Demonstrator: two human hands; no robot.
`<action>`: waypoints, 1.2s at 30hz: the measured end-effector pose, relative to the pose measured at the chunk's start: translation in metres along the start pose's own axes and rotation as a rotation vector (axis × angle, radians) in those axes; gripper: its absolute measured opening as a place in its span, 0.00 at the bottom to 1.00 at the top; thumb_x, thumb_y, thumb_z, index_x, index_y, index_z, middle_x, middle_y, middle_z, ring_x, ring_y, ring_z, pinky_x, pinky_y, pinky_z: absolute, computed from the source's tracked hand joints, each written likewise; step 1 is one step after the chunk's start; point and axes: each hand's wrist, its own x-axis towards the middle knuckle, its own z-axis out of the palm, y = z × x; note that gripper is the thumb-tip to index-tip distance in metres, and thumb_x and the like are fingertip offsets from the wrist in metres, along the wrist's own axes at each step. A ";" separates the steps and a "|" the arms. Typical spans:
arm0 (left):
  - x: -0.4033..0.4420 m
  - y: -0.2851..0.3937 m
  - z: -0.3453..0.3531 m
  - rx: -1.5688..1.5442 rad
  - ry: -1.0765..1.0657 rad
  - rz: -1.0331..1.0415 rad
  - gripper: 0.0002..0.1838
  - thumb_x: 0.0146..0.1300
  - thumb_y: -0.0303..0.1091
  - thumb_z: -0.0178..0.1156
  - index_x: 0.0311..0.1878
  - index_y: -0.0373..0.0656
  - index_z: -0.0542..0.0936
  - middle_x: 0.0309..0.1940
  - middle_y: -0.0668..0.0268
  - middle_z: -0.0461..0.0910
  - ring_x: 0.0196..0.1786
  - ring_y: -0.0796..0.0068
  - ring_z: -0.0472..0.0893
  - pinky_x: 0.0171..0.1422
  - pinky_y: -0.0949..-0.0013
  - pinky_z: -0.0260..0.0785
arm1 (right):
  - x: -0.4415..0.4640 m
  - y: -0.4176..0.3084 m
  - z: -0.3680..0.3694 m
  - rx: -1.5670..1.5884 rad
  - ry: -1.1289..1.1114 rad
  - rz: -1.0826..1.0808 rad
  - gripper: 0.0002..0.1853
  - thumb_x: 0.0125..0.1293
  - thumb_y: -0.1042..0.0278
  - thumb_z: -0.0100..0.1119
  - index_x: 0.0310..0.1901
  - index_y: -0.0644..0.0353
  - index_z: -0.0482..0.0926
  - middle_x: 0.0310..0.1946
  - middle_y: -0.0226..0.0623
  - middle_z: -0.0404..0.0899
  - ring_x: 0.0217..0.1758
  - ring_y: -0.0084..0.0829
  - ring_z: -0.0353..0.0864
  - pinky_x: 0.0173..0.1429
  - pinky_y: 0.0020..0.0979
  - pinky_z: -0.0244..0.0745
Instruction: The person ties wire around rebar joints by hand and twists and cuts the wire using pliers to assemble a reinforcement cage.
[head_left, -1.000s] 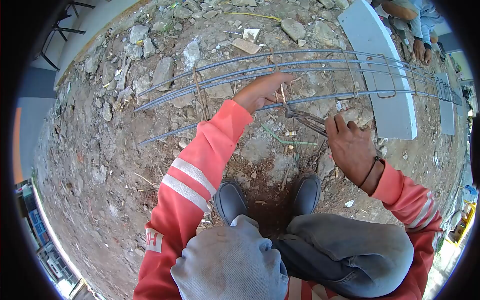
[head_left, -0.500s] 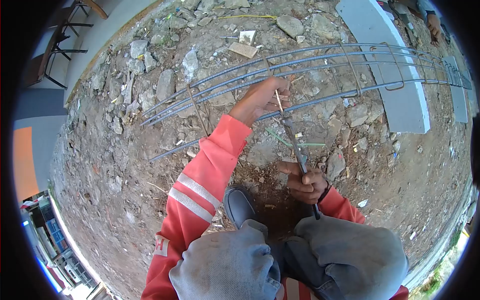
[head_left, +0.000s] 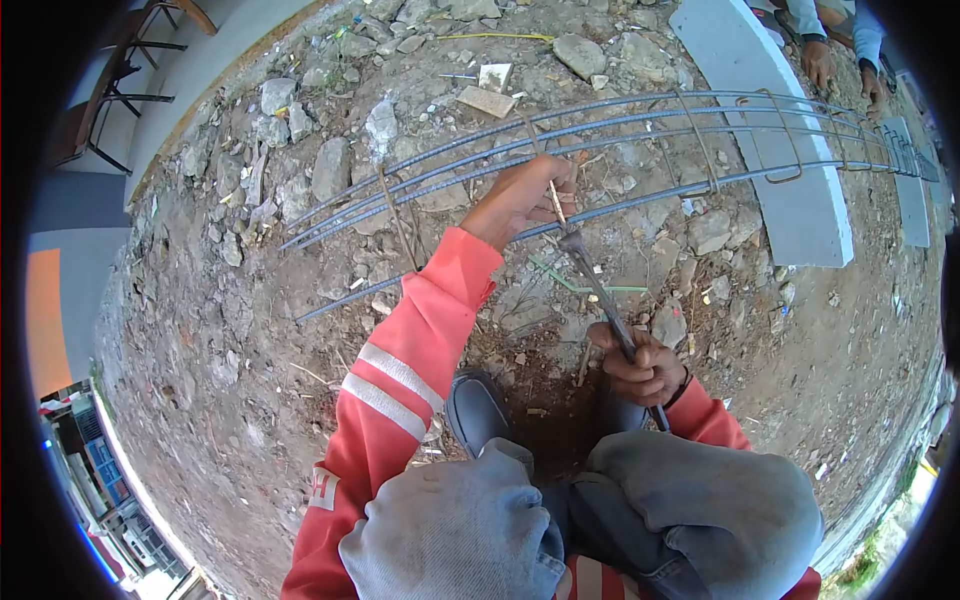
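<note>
My left hand is closed at a thin rusty stirrup on the rebar cage. Its fingertips are partly hidden behind the stirrup and the bars. In my right hand is a long dark metal tool that looks like pincers. The fingers wrap round its handle. Its blunt, wider head lies by the lower bar, close to the stirrup's end below my left hand; I cannot tell whether they touch.
Grey boards lie under the cage at right. Another person's hands are near the far end. Stones and rubble litter the ground. My shoe stands below the cage.
My right hand has shifted slightly to the right, tilting the tool. My left hand stays at the stirrup. More of another person's hands and sleeves shows at the upper right.
</note>
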 end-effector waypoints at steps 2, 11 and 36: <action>0.005 0.000 0.000 -0.004 0.008 0.007 0.23 0.61 0.38 0.55 0.56 0.32 0.75 0.50 0.53 0.83 0.47 0.63 0.87 0.56 0.65 0.80 | 0.003 0.011 -0.009 0.501 -0.262 0.142 0.21 0.65 0.72 0.62 0.57 0.59 0.66 0.23 0.32 0.73 0.19 0.26 0.74 0.22 0.27 0.69; 0.003 -0.003 0.006 -0.082 0.082 0.055 0.13 0.55 0.41 0.61 0.31 0.40 0.79 0.33 0.62 0.80 0.37 0.71 0.81 0.46 0.64 0.76 | -0.003 -0.006 -0.005 -0.838 0.451 -0.395 0.22 0.64 0.74 0.53 0.60 0.70 0.73 0.39 0.59 0.82 0.41 0.66 0.80 0.49 0.54 0.76; -0.004 0.009 0.006 0.123 0.079 -0.026 0.23 0.58 0.36 0.51 0.52 0.27 0.72 0.51 0.47 0.80 0.45 0.58 0.85 0.54 0.54 0.77 | 0.043 0.046 0.017 -0.570 0.491 -0.265 0.18 0.59 0.56 0.74 0.34 0.63 0.79 0.18 0.35 0.77 0.19 0.33 0.77 0.29 0.36 0.72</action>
